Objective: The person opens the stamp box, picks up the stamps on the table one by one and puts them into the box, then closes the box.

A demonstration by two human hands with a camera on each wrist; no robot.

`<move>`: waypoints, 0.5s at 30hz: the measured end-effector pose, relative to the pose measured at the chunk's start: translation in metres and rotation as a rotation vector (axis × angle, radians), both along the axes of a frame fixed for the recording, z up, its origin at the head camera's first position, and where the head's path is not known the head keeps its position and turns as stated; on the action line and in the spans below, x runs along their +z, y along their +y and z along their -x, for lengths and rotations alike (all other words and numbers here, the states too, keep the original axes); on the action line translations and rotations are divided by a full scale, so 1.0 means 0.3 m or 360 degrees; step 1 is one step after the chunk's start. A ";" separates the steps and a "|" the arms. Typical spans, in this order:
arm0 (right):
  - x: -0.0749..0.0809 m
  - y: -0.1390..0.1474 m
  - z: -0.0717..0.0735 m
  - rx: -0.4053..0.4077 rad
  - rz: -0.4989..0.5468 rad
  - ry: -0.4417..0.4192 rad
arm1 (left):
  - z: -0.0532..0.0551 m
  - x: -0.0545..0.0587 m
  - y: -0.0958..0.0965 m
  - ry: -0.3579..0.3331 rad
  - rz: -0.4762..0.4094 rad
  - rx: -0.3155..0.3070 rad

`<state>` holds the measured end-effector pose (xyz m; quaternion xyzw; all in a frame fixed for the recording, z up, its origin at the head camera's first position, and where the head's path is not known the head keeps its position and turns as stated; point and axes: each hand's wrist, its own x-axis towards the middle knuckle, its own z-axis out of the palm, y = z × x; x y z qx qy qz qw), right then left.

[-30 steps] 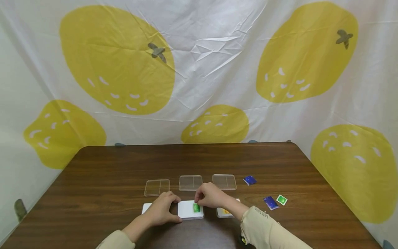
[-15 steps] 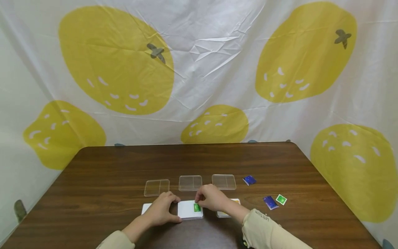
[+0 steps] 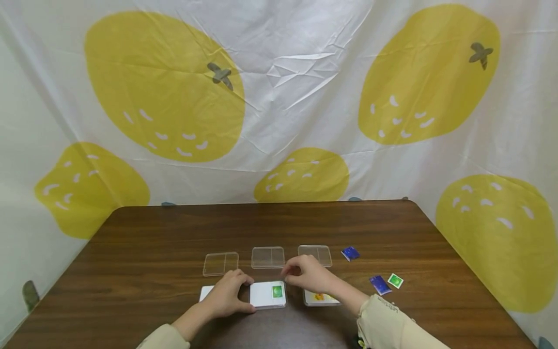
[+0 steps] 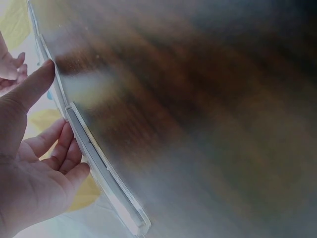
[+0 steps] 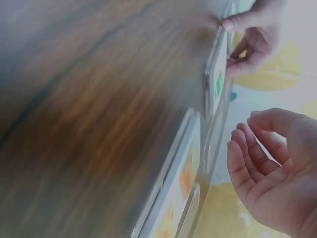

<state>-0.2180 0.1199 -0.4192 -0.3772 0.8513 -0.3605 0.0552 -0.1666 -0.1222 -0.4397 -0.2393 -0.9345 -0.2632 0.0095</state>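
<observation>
One green sticker lies flat toward the right end of the middle box, on its white top. The left hand holds this box at its left end, thumb at the near corner and a finger at the far one, presumably to prevent sliding. The right hand is just beside the far right corner; its grip is narrow, with nothing visible inside. Three clear lids rest beyond on the tabletop, likely separated to leave the top accessible.
</observation>
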 end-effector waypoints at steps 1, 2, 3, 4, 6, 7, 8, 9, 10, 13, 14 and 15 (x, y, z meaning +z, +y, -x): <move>0.005 0.017 0.001 -0.0003 0.0028 -0.0035 | 0.001 -0.001 0.000 0.0005 0.0003 -0.0003; 0.011 0.035 0.001 -0.0010 0.0057 -0.0069 | 0.001 -0.001 -0.001 0.0004 0.0006 -0.0001; 0.017 0.053 0.002 -0.0019 0.0087 -0.0105 | 0.002 -0.001 -0.001 0.0008 0.0006 -0.0004; 0.020 0.074 0.004 -0.0032 0.0119 -0.0142 | 0.002 -0.001 -0.001 0.0014 0.0008 -0.0006; 0.027 0.116 0.004 -0.0070 0.0167 -0.0189 | 0.002 -0.001 -0.002 0.0016 0.0011 -0.0004; 0.030 0.139 0.003 -0.0097 0.0183 -0.0203 | 0.003 -0.002 -0.002 0.0018 0.0012 -0.0005; 0.033 0.161 0.000 -0.0129 0.0190 -0.0210 | 0.002 -0.001 -0.002 0.0018 0.0010 -0.0005; 0.035 0.184 -0.003 -0.0161 0.0197 -0.0211 | 0.002 -0.001 -0.002 0.0019 0.0010 -0.0008; 0.037 0.208 -0.007 -0.0190 0.0198 -0.0198 | 0.002 -0.001 -0.002 0.0020 0.0010 -0.0009; 0.042 0.283 -0.020 -0.0280 0.0180 -0.0149 | 0.001 -0.001 -0.003 0.0025 0.0009 -0.0011; 0.043 0.308 -0.024 -0.0307 0.0178 -0.0129 | 0.000 -0.001 -0.003 0.0025 0.0008 -0.0011; 0.044 0.334 -0.027 -0.0332 0.0179 -0.0116 | 0.000 -0.001 -0.004 0.0026 0.0009 -0.0010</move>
